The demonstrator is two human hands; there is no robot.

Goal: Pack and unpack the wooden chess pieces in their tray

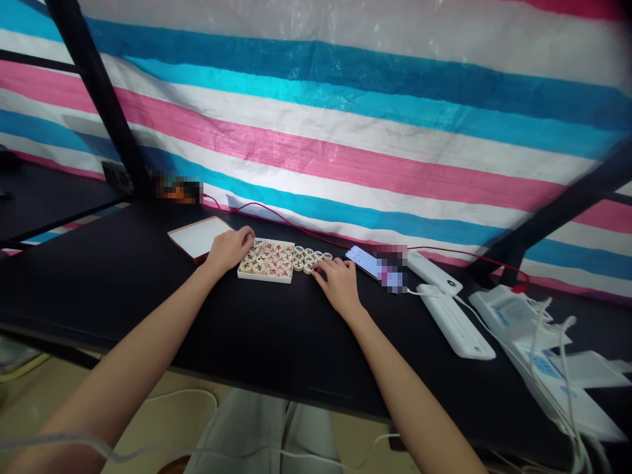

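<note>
A shallow white box [265,278] on the black table holds several round pieces with red and black characters. More round pieces with black characters [309,254] lie flat in rows against its right side. My left hand [231,248] is at the box's upper left corner, fingers curled together over the edge; what they hold, if anything, is hidden. My right hand [340,282] rests at the lower right of the loose pieces, with thumb and fingers apart and the fingertips touching the nearest ones. Left of the box lies a white lid [200,237] with a brown edge, partly behind my left hand.
A lit phone [370,264] lies right of the pieces. Beyond it are two white power banks [457,326] and a white power strip [538,355] with cables. A red cable [286,220] runs along the back by a striped sheet. Black metal posts stand at both sides.
</note>
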